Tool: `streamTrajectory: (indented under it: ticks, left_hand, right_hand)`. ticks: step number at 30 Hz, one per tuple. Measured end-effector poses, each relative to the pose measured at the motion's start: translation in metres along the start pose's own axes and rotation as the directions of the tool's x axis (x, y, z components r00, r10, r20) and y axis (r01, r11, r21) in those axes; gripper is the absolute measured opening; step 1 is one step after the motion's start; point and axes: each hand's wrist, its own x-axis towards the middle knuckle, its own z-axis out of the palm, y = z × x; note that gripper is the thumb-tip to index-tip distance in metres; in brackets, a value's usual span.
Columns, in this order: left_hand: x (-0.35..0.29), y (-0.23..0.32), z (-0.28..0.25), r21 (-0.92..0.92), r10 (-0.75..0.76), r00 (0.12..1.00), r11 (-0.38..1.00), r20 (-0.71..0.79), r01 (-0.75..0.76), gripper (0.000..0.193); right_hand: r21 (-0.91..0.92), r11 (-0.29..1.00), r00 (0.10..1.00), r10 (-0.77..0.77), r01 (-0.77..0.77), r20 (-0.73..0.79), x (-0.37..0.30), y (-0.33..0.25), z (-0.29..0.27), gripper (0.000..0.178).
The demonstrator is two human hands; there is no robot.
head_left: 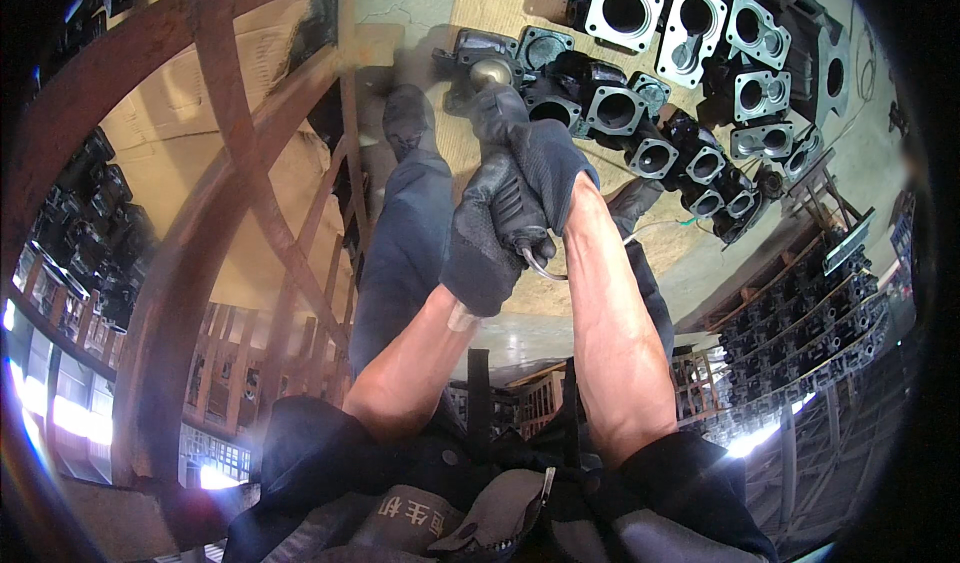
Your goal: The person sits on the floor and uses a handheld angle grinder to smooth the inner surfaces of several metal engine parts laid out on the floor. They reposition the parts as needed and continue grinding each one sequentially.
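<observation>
Both of my hands wear dark gloves and grip a black hand-held grinder [519, 210], one in front of the other. My left hand [483, 238] wraps round its rear body, and a cable or hose loops out of the back end. Farther forward, my right hand [520, 138] closes over the front part. At the grinder's head a round, brassy disc [490, 73] is over a dark metal casting [483, 45] on the floor. Whether the disc touches the casting I cannot tell. Beside it lies another casting with a square flange [545, 47].
Several black castings with bright flanges [622, 21] crowd the far right. Cardboard [590, 233] covers the floor beneath them. A brown metal rack frame [165, 293] rises close on my left. Stacked castings [800, 333] stand at the right. My legs [400, 233] straddle the work spot.
</observation>
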Motion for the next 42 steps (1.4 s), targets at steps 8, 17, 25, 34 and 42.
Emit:
streamTrajectory:
  ticks: [8,17,25,34,42]
  left_hand:
    - [0.001,-0.003,0.001,-0.011,-0.008,0.999,1.0,0.035,0.008,0.023]
    - [0.027,-0.002,0.006,-0.048,0.019,0.993,0.999,0.119,-0.013,0.024]
    - [0.009,-0.01,0.009,0.034,0.0,0.999,0.999,-0.047,0.001,0.019]
    - [-0.001,-0.013,-0.01,0.011,0.026,0.999,1.0,0.032,-0.026,0.025]
    - [0.007,-0.017,-0.028,0.036,0.037,0.999,0.999,-0.009,-0.036,0.033]
  right_hand:
    - [0.203,0.972,0.992,0.124,-0.121,-0.004,0.001,0.0,-0.005,0.041]
    - [0.28,0.948,0.988,0.153,-0.148,0.002,0.037,0.017,-0.009,0.044]
    - [0.005,1.0,1.0,0.011,-0.011,0.004,0.013,0.015,-0.008,0.029]
    - [-0.018,1.0,0.999,0.01,-0.01,-0.038,0.006,0.025,0.0,0.027]
    - [0.0,1.0,1.0,-0.012,0.012,-0.017,-0.006,0.017,0.0,0.022]
